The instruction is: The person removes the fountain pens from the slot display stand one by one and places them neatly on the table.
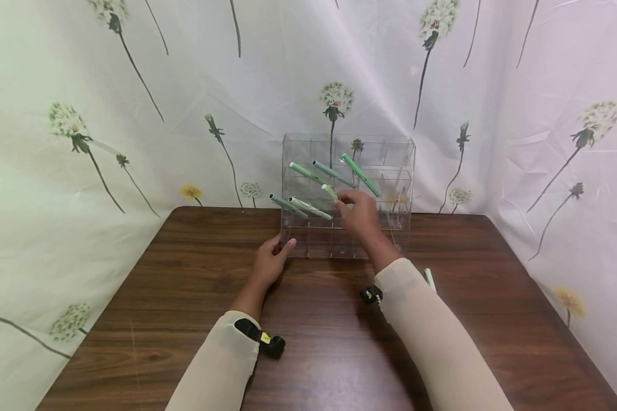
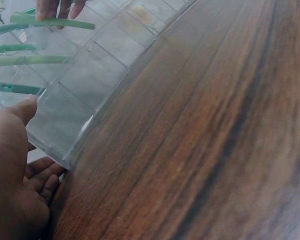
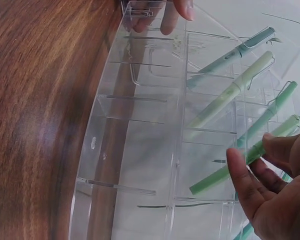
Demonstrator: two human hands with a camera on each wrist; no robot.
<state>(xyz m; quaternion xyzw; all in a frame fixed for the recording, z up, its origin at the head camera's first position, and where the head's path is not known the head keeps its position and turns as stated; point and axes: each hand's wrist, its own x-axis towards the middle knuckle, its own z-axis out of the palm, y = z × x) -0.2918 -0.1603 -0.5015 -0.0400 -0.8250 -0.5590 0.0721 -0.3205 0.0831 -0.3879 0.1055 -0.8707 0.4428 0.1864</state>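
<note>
A clear tiered pen organizer stands at the back of the table. My left hand grips its lower left edge, thumb at the front and fingers behind the corner. My right hand pinches a light green pen between thumb and fingers, slanted over a front compartment. Left of that hand, a grey-green pen and a pale pen with a clip lean in the same tier. Behind them slant a green pen, a grey-blue pen and a bright green pen.
Another pale pen lies on the wooden table, partly hidden by my right sleeve. A flower-printed cloth hangs close behind the organizer and along both sides. The organizer's lowest tier shows several bare compartments.
</note>
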